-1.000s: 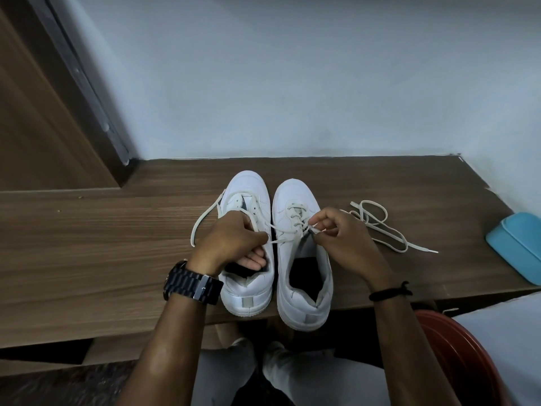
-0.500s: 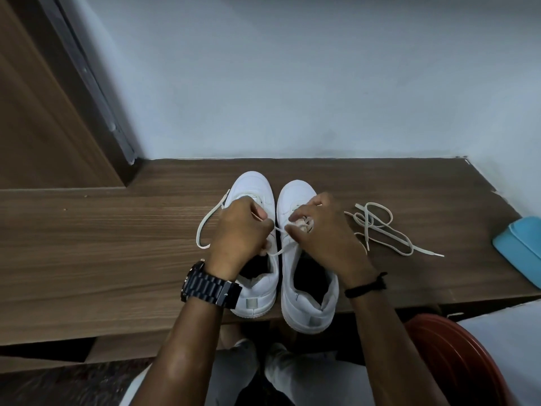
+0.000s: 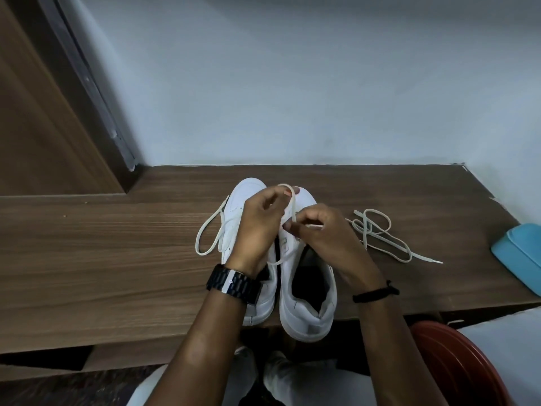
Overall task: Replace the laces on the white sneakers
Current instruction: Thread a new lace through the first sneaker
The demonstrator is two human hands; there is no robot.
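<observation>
A long dark brown wood-grain bench top (image 3: 102, 259) runs across the room against a plain pale bluish-white painted wall (image 3: 292, 83). At the left stands a brown wooden door panel (image 3: 35, 127) with a dark frame edge (image 3: 96, 92). The light is dim and even. A rounded reddish-brown plastic seat (image 3: 456, 364) shows at the lower right.

A dark wood-grain worktop (image 3: 102, 259) runs along the pale wall. Two white sneakers stand on it side by side, toes to the wall: the left sneaker (image 3: 234, 212) and the right sneaker (image 3: 307, 315), whose heel overhangs the near edge. A loose lace (image 3: 380, 232) lies tangled to their right, and a light blue object (image 3: 518, 253) rests at the far right edge.
</observation>
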